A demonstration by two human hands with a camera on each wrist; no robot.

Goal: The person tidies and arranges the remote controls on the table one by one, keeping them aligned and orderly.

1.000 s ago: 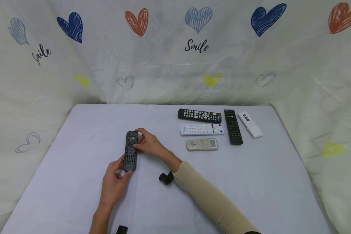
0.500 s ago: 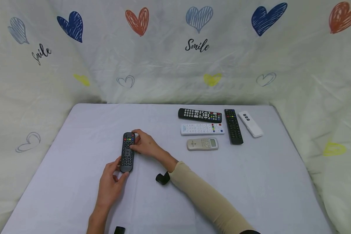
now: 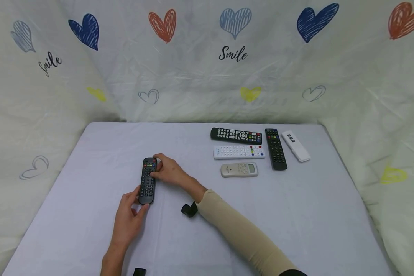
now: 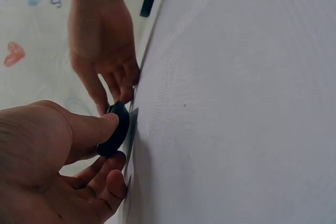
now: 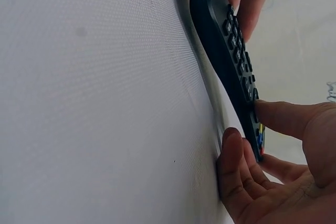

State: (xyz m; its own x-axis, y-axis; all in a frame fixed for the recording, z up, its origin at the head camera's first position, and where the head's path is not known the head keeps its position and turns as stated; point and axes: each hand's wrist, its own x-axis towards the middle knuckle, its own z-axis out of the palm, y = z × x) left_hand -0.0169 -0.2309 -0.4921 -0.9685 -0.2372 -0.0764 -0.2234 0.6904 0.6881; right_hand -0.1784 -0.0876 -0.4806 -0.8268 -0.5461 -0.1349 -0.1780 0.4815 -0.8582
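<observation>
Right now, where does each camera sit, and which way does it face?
Head: on the head, facing forward and down at the table; left hand, right hand and a beige sleeve show.
Left wrist: on that wrist, facing the held remote; left hand near, right hand beyond.
Right wrist: on that wrist, facing the held remote; right hand near, left hand beyond.
Shared by both wrist views: that remote, both hands.

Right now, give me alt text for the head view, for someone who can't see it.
A person's left hand and right hand hold a slim dark-grey plastic remote control over a white table. Farther right lie two long black remotes, two white remotes and one beige remote; behind hangs a pale sheet printed with hearts.
</observation>
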